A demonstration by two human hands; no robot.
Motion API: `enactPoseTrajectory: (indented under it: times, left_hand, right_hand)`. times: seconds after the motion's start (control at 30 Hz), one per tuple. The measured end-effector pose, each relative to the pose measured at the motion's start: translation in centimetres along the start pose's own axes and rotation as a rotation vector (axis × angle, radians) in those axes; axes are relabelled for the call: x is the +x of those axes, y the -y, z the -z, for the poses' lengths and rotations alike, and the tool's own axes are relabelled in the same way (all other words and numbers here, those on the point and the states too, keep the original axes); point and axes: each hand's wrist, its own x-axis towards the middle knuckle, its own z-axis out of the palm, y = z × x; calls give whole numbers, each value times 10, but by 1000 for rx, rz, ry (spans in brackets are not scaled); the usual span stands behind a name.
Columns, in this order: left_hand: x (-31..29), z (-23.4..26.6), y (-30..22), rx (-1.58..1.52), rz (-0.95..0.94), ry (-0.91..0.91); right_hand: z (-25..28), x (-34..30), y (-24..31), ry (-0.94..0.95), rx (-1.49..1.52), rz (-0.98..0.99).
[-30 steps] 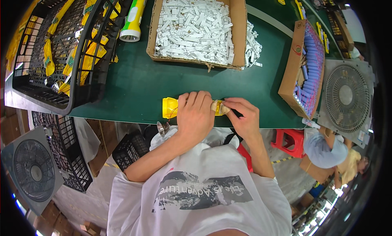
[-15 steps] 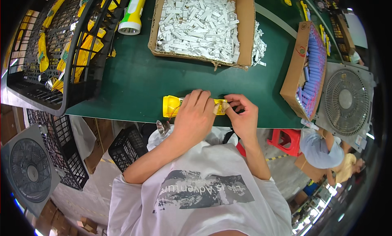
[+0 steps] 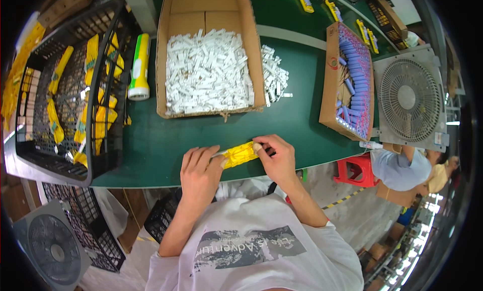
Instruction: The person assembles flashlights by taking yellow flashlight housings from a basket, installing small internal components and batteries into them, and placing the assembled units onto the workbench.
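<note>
A yellow plastic flashlight casing (image 3: 240, 155) is held between my two hands, just above the front edge of the green table (image 3: 166, 150). My left hand (image 3: 198, 171) is closed round its left end, with the thumb along the near side. At the other end, my right hand (image 3: 278, 161) pinches the casing between thumb and fingers. The casing slopes up slightly toward the right. My left fingers hide its head end, and no reflector shows there.
Ahead stands a cardboard box (image 3: 256, 64) of small white plastic parts (image 3: 209, 72), more lying beside it. A box (image 3: 329, 102) of blue cylindrical cells stands right, near a fan (image 3: 406, 97). Left are a green-and-yellow flashlight (image 3: 140, 69) and a black crate (image 3: 89, 117) with yellow casings.
The casing has been turned over and tilted, and its dangling reflector and red wire no longer show. My left hand has shifted from over its middle to its left end. The view has shifted too.
</note>
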Motion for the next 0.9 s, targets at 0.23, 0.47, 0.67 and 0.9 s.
enactPoseTrajectory:
  times: [0.23, 0.47, 0.67, 0.9]
  left_hand:
    - [-25, -28, -12, 91, 102, -89]
    - [-23, -31, -4, 70, 36, -56]
    - [-12, -35, -6, 53, -12, -60]
    - [-1, -43, -2, 60, -40, -47]
  right_hand:
    - [34, 18, 1, 6, -34, 97]
    - [226, 97, -30, -180, -545, -25]
    - [245, 147, -87, 463, -818, -13]
    - [252, 145, -41, 233, -817, 53]
